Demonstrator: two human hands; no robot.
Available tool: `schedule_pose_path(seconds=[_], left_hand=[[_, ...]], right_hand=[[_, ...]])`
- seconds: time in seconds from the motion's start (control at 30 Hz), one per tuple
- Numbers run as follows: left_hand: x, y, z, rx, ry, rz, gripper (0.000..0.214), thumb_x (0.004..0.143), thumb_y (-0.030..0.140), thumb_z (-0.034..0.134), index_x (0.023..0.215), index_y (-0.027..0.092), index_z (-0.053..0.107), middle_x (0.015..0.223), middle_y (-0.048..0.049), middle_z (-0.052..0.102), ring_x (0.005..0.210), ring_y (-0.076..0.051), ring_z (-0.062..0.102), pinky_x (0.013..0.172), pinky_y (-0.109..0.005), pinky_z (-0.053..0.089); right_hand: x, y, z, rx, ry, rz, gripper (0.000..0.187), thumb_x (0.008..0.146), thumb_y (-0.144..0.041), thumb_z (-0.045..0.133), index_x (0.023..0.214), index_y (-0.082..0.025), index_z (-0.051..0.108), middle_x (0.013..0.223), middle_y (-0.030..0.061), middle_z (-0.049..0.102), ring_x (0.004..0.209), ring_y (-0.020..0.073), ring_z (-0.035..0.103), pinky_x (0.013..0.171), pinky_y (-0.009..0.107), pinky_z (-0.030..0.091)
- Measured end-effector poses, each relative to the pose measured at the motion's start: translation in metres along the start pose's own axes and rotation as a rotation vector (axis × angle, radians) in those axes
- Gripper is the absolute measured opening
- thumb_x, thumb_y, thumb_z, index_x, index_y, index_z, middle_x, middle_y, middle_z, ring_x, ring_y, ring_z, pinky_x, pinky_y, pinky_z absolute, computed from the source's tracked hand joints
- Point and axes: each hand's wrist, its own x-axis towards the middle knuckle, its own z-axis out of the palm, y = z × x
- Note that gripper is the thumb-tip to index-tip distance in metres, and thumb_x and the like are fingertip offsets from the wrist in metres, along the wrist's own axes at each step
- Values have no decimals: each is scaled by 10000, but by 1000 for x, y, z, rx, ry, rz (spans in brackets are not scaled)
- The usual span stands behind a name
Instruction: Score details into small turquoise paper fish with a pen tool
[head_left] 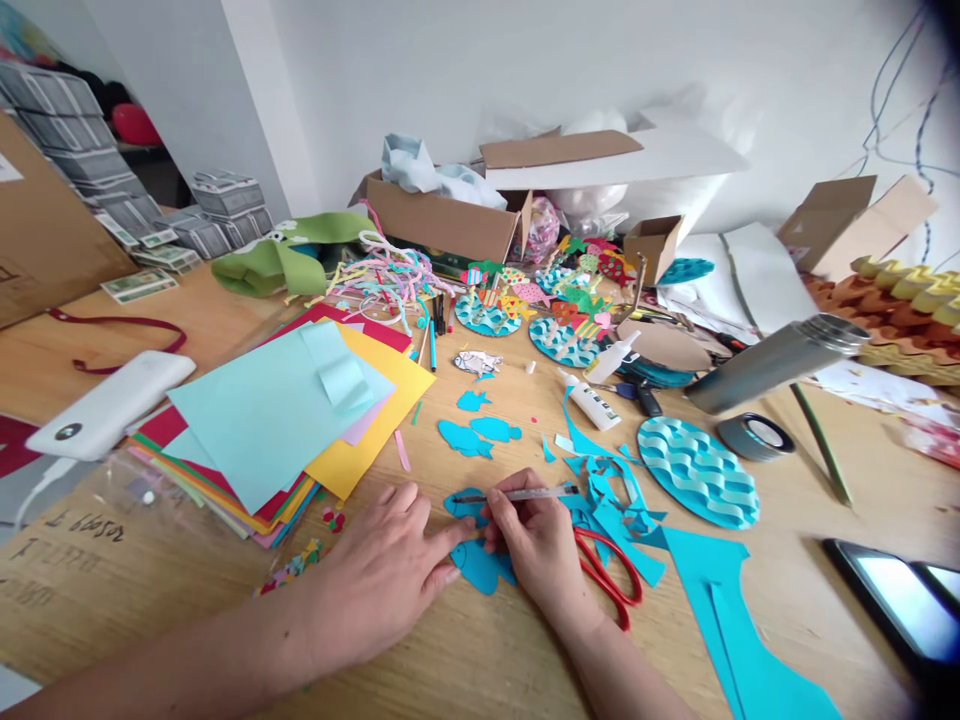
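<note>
My right hand (538, 552) grips a thin pen (541, 493), its tip at the head end of a blue paper fish (459, 502). Drawn lines show on another blue paper fish (480, 570) just below. My left hand (386, 565) lies palm down with its index finger stretched onto the blue paper, the other fingers loosely bent. Red-handled scissors (616, 585) rest beside my right wrist, blades partly hidden among blue paper scraps (615, 500). Beyond my hands lie several cut blue fish (465, 437) and a white fish with drawn lines (478, 362).
Coloured paper sheets (259, 420) are stacked at left, near a white power bank (112, 405). Glue bottles (592, 402), a wavy blue oval (697, 472) and a steel flask (780, 362) stand or lie at right. Cardboard boxes (450, 225) line the wall.
</note>
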Motion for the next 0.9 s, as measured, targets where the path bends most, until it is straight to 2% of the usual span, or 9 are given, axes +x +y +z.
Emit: schedule_pose_path(seconds=[0.47,0.9], left_hand=[[1,-1,0,9,-30,-1,388,1032,431,387,1382,317,510,944,-74,563,1018,-327,505,895,-517,428],[1,0,-1,1,-17,7,376,1021,428,433,1361,311,543,950,-76,576,1029,-322,507,917,-516,430]], right_hand=[[0,-1,0,-11,2,-2,431,829,-613,679,730,-221,532,535,-23,626,390,143,570,392,243,460],[0,2,-1,7,2,7,379,866,-555,670,753,-219,533,530,-23,616,401,134,554,407,227,431]])
